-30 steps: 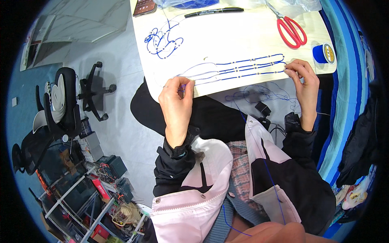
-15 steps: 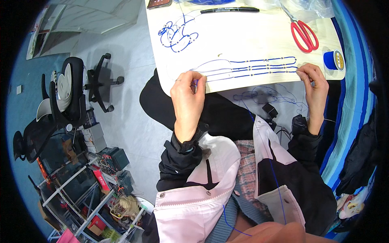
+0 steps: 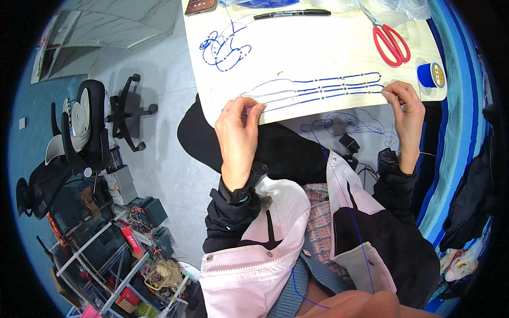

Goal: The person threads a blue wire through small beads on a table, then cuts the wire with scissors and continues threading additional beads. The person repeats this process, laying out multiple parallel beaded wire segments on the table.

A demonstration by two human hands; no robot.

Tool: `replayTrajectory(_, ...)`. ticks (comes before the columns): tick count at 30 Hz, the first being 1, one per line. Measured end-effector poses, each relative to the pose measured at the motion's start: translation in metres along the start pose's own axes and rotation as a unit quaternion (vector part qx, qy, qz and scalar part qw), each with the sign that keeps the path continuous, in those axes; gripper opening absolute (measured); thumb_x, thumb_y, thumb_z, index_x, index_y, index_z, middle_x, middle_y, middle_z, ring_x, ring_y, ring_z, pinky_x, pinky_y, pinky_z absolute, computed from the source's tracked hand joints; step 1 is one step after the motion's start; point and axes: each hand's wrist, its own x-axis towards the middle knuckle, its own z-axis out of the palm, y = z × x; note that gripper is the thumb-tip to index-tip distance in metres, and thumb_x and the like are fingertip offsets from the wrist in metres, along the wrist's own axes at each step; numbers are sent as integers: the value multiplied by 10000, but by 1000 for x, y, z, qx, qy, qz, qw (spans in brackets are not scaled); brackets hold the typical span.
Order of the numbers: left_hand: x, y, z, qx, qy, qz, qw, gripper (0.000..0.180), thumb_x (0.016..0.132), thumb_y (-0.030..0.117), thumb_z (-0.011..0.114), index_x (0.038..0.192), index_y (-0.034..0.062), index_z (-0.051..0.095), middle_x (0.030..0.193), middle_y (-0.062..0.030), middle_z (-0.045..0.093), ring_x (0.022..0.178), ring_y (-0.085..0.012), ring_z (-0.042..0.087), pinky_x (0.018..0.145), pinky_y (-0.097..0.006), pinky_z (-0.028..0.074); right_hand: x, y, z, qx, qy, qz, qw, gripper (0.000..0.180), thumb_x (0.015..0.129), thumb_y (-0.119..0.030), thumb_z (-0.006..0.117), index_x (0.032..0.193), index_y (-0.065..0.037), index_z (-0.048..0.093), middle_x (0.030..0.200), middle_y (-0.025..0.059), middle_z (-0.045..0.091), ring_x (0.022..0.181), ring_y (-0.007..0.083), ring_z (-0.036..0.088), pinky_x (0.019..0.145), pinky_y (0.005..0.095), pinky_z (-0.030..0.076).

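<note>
A blue beaded strand (image 3: 339, 89) lies in several nearly parallel rows near the front edge of the pale board (image 3: 318, 47). Small gold-coloured beads sit at intervals along it, and thin bare thread runs from its left end. My left hand (image 3: 237, 135) pinches that thread at the board's left front, thumb against fingers. At the other end, my right hand (image 3: 405, 114) pinches the strand's right end between thumb and fingertips. Between the two hands the rows are drawn out fairly straight. A second beaded blue strand (image 3: 225, 53) lies loosely coiled at the board's upper left.
Red-handled scissors (image 3: 391, 45), a blue thread spool (image 3: 430, 76), a black pen (image 3: 291, 14) and a phone (image 3: 200, 5) lie on the board. Loose blue thread (image 3: 344, 124) hangs below its front edge. An office chair (image 3: 85, 127) stands on the floor at left.
The whole view has shifted slightly, moving the board and its contents a little left. My left hand has moved slightly left and down along the thread; both hands keep their pinch.
</note>
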Motion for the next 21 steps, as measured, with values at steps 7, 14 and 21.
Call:
replayTrajectory(7, -1, -3, -9, -51, -21, -49, 997, 107, 785, 71, 722, 875, 16, 706, 760, -80, 623, 657, -142, 593, 580, -245, 438, 0, -3, 0, -3, 4, 15, 1000, 97, 801, -44, 691, 892, -13, 676, 909, 87, 647, 796, 195, 634, 667, 268, 499)
replayTrajectory(14, 1, -5, -7, -104, 5, -74, 992, 84, 802, 55, 703, 859, -2, 680, 732, -61, 619, 619, -107, 541, 562, -243, 422, 0, -4, 0, -12, 0, 15, 1000, 74, 811, -41, 678, 878, -14, 665, 917, 85, 647, 803, 196, 631, 665, 266, 492)
replayTrajectory(21, 3, -6, -3, -49, 20, -41, 998, 100, 786, 43, 705, 834, -8, 634, 710, -87, 616, 600, -150, 551, 569, -269, 440, 1, -3, 0, -7, -12, 39, 999, 70, 819, -50, 677, 879, -15, 667, 922, 87, 650, 797, 194, 628, 679, 261, 490)
